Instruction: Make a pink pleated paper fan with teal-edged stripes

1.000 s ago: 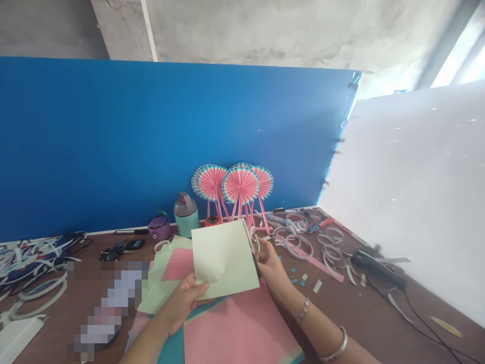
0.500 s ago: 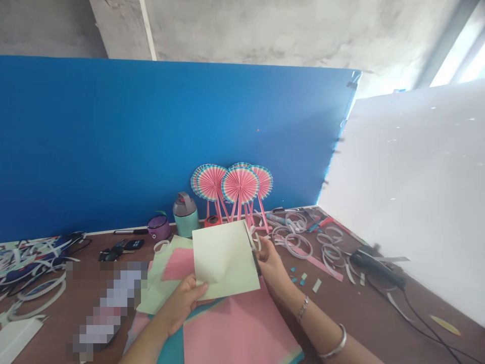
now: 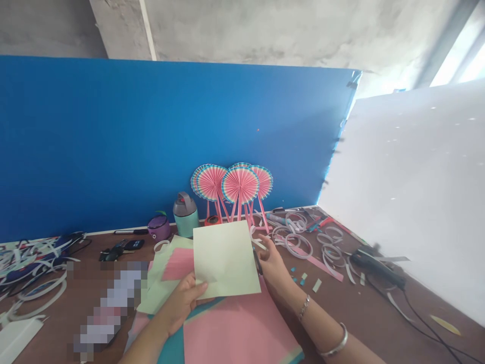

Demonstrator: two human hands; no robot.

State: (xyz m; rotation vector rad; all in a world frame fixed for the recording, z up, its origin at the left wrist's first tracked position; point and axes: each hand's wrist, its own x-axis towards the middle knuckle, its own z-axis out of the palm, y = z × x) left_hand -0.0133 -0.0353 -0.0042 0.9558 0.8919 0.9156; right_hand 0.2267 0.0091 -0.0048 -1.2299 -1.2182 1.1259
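My left hand (image 3: 189, 293) pinches the lower left corner of a pale green paper sheet (image 3: 226, 260), thumb on top, and holds it up above the table. At the sheet's right edge my right hand (image 3: 270, 258) is closed on dark-handled scissors (image 3: 257, 261), mostly hidden by the fingers and the paper. A narrow pale strip (image 3: 259, 244) shows by its fingertips. Beneath the sheet lies a large pink paper (image 3: 238, 328) over teal paper (image 3: 170, 349). More pale green paper (image 3: 153, 293) with a pink piece (image 3: 179, 264) on it lies to the left.
Pink pleated paper fans (image 3: 240, 186) stand against the blue partition (image 3: 151, 141). A teal flask (image 3: 186, 220) and a purple pot (image 3: 158, 227) are beside them. Coiled strips (image 3: 298, 246), small paper scraps (image 3: 317, 286) and a black cabled device (image 3: 379, 268) lie at right.
The scissors' blade no longer shows along the paper's right edge, which is now free of the strip. The strip sits at the right fingertips. The left hand has hardly moved.
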